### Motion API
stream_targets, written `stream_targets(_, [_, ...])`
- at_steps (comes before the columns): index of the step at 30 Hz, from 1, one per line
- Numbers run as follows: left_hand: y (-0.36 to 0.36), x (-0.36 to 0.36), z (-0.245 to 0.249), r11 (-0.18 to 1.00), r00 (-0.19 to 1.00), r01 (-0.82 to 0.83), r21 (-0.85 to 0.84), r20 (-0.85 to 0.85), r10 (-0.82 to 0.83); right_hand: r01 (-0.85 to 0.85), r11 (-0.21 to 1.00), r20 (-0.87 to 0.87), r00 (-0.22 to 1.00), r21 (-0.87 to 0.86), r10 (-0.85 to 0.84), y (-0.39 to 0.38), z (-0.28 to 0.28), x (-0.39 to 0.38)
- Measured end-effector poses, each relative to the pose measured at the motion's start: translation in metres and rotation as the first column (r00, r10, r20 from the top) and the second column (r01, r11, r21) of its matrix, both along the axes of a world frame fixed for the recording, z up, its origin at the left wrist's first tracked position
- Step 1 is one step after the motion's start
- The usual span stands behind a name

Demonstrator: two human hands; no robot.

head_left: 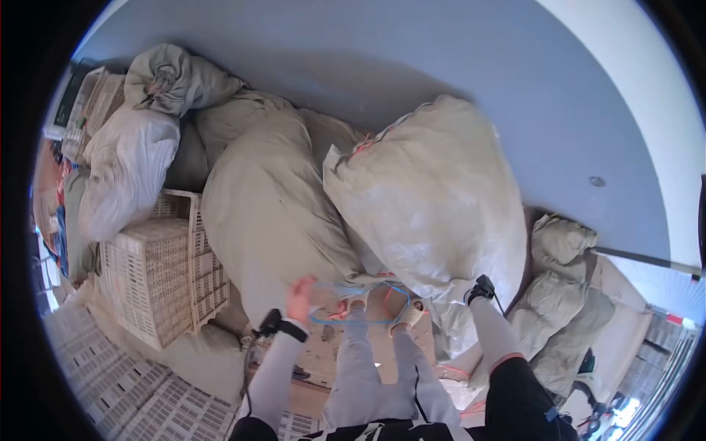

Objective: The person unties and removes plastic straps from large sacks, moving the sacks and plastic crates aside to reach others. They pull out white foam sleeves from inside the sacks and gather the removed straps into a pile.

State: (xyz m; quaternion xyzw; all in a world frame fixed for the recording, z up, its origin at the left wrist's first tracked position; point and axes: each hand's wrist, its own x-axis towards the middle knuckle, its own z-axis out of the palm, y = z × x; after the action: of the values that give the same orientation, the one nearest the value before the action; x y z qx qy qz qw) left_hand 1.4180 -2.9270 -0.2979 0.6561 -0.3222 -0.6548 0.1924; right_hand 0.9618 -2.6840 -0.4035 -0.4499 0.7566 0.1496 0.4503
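Blurred by motion, my left hand (299, 297) is low in front of a big beige sack (268, 202), a black strap on its wrist. A thin blue cord loop (360, 322) spreads from beside this hand toward my feet, and I cannot tell if the fingers hold it. My right hand (468, 295) is at the lower edge of a large whitish woven sack (441, 195), its fingers hidden in the sack's folds. This sack leans against the beige one, with orange-red string (362, 145) at its upper left corner.
White slatted plastic crates (151, 275) stand at the left, with a pale sack (132, 165) on top. More beige sacks (562, 316) are piled at the right. A grey-blue wall (331, 44) rises behind. My slippered feet (407, 316) are between the sacks and me.
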Motion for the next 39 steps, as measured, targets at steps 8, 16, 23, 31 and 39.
stream_targets(8, [-0.108, -0.086, -0.004, 0.98, 0.997, -0.077, -0.185, -0.017, 0.075, -0.429, 0.536, -0.426, 0.894, -0.727, 0.137, -0.265, 0.211, 0.07])
stream_targets(16, [-0.141, -0.14, 0.001, 0.802, 0.981, 0.169, -0.573, 0.175, -0.082, -0.717, 0.579, -0.581, 0.679, -0.39, 0.449, -0.292, 0.151, -0.026])
stream_targets(23, [-0.101, -0.286, 0.148, -0.027, 0.114, 0.977, -0.214, 0.623, -0.774, -0.433, 0.382, -0.364, 0.9, -0.817, 0.242, -0.12, 0.3, 0.032])
stream_targets(31, [0.073, -0.297, 0.114, -0.184, 0.056, 0.946, -0.268, 0.693, -0.719, -0.119, 0.614, -0.036, 0.989, -0.78, 0.146, 0.028, 0.296, 0.077])
stream_targets(39, [0.104, -0.252, 0.143, 0.075, 0.211, 0.966, -0.249, 0.583, -0.785, -0.045, 0.788, -0.006, 0.999, -0.614, 0.052, 0.083, 0.277, 0.101])
